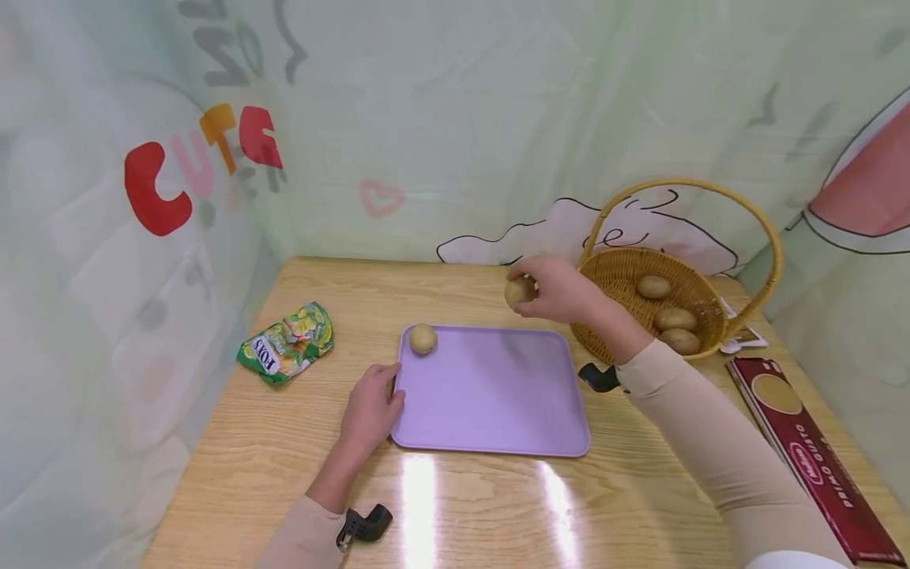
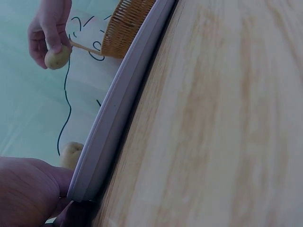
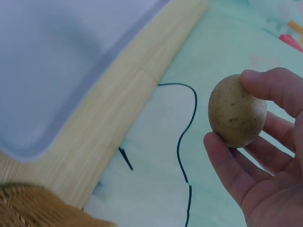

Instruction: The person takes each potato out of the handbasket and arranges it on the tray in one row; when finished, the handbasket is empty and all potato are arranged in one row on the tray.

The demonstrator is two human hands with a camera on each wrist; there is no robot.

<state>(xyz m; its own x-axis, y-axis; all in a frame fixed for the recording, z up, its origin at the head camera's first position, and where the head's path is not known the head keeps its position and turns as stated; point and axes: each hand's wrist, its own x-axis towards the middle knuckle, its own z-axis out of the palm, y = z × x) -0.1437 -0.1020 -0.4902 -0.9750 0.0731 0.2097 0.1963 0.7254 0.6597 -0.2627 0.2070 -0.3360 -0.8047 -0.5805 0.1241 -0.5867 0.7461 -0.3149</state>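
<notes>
My right hand holds a potato between thumb and fingertips, raised above the far side of a lilac tray. Small brown specks dot its skin in the right wrist view. At the tray's left side, my left hand grips the rim, thumb on the upper side and fingers partly hidden beneath. Another potato sits in the tray's far left corner. To the right stands a wicker basket with a tall handle and several potatoes inside; my right forearm partly covers it.
A green Fox's candy bag lies on the wooden table to the left. Along the right edge lies a long dark red pasta pack, with a small white packet behind it. A printed curtain hangs around the table.
</notes>
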